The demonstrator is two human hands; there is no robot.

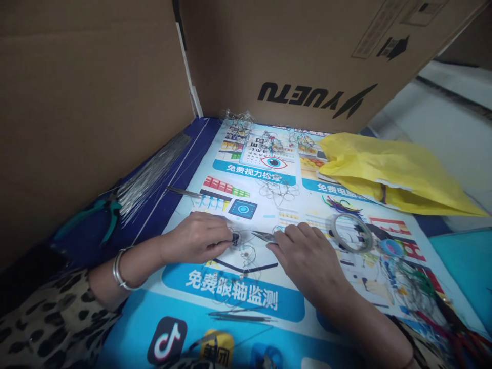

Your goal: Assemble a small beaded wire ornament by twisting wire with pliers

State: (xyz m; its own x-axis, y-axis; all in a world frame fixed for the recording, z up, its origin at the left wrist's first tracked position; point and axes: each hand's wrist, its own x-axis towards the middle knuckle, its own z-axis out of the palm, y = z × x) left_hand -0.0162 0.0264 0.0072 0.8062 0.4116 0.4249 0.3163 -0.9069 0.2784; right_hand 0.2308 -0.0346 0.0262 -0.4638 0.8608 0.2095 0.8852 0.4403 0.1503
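My left hand (200, 238), with a silver bangle at its wrist, is pinched closed on a thin wire piece (248, 254) with small beads. A small dark item (235, 238) shows at its fingertips. My right hand (307, 256) is wrapped round a pointed metal tool (263, 236) with slim jaws; its handle is hidden in the palm. The tool's tip points left, a short way from my left fingers. Just in front, several straight dark wires (242, 318) lie on the printed sheet (269, 220). Behind my hands sits a looped wire form (279, 190).
Cardboard (230, 61) walls the back and left. Teal-handled pliers (111, 215) lie beside a bundle of straight wires (154, 174). A slim metal tool (184, 192) rests nearby. At right are a yellow bag (400, 174), a tape roll (351, 233) and tangled coloured wire (411, 287).
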